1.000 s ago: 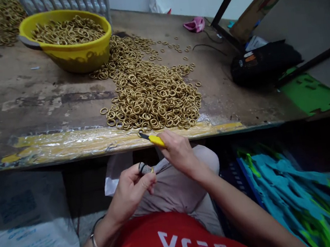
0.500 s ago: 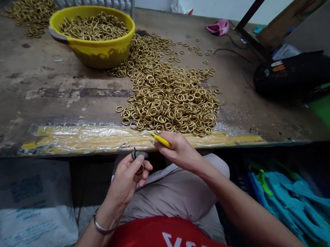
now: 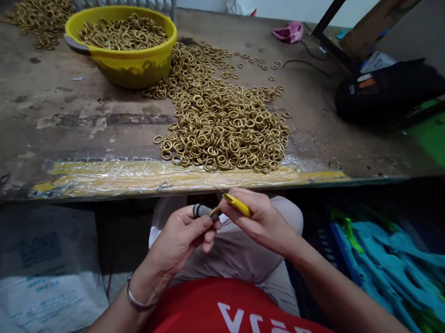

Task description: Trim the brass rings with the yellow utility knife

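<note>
My left hand [image 3: 182, 231] is closed on a gold-coloured ring [image 3: 214, 210], seen nearly edge-on between thumb and forefinger. Grey wrapping with dark bands [image 3: 201, 210] covers that forefinger. Closed around a yellow-handled knife [image 3: 237, 206], my right hand [image 3: 267, 220] has its fingertips up against the ring. A thin dark blade tip sticks out of the knife's upper end, pointing away from the ring. Both hands are over my lap, just below the table edge. Beyond them a large heap of similar rings [image 3: 226, 128] lies on the table.
A yellow basin [image 3: 133, 69] full of rings stands at the back left, with another ring pile [image 3: 42, 18] behind it. Taped plastic [image 3: 118, 176] covers the table's front edge. A black bag [image 3: 391, 89] lies right; turquoise pieces [image 3: 396, 258] sit below the table.
My right hand has come down from the table edge to meet my left hand, bringing the knife. My left hand has moved slightly right, and the ring now shows between the fingertips.
</note>
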`<act>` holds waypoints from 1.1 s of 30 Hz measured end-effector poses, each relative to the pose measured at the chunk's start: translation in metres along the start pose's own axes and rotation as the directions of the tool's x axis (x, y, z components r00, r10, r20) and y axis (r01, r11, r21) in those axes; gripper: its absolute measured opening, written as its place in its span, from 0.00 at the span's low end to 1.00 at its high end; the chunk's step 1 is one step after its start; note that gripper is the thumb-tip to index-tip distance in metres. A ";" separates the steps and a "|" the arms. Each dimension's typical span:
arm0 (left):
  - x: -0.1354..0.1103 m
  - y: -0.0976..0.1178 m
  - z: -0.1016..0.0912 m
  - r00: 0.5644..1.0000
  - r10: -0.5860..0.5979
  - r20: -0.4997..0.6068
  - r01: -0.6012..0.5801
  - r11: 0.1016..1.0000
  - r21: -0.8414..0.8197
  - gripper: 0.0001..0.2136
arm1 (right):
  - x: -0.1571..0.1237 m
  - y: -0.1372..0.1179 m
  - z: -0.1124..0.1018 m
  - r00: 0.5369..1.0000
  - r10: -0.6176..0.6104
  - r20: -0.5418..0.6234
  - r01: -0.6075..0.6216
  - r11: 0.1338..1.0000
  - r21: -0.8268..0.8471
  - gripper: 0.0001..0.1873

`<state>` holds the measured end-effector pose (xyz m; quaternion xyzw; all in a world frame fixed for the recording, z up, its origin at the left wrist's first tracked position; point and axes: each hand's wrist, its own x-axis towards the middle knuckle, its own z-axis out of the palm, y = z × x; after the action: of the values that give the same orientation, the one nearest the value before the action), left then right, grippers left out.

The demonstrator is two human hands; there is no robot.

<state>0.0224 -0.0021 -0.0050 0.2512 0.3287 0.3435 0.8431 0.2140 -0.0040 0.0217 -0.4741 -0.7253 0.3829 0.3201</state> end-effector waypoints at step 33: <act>-0.023 -0.014 0.002 0.998 0.010 -0.055 0.011 0.929 0.370 0.12 | 0.018 0.035 -0.006 0.970 0.115 -0.214 -0.240 0.585 -0.775 0.07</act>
<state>0.0168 -0.0286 -0.0042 0.3957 0.4110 0.2824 0.7712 0.2280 0.0234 -0.0037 -0.6625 -0.7439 0.0161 0.0861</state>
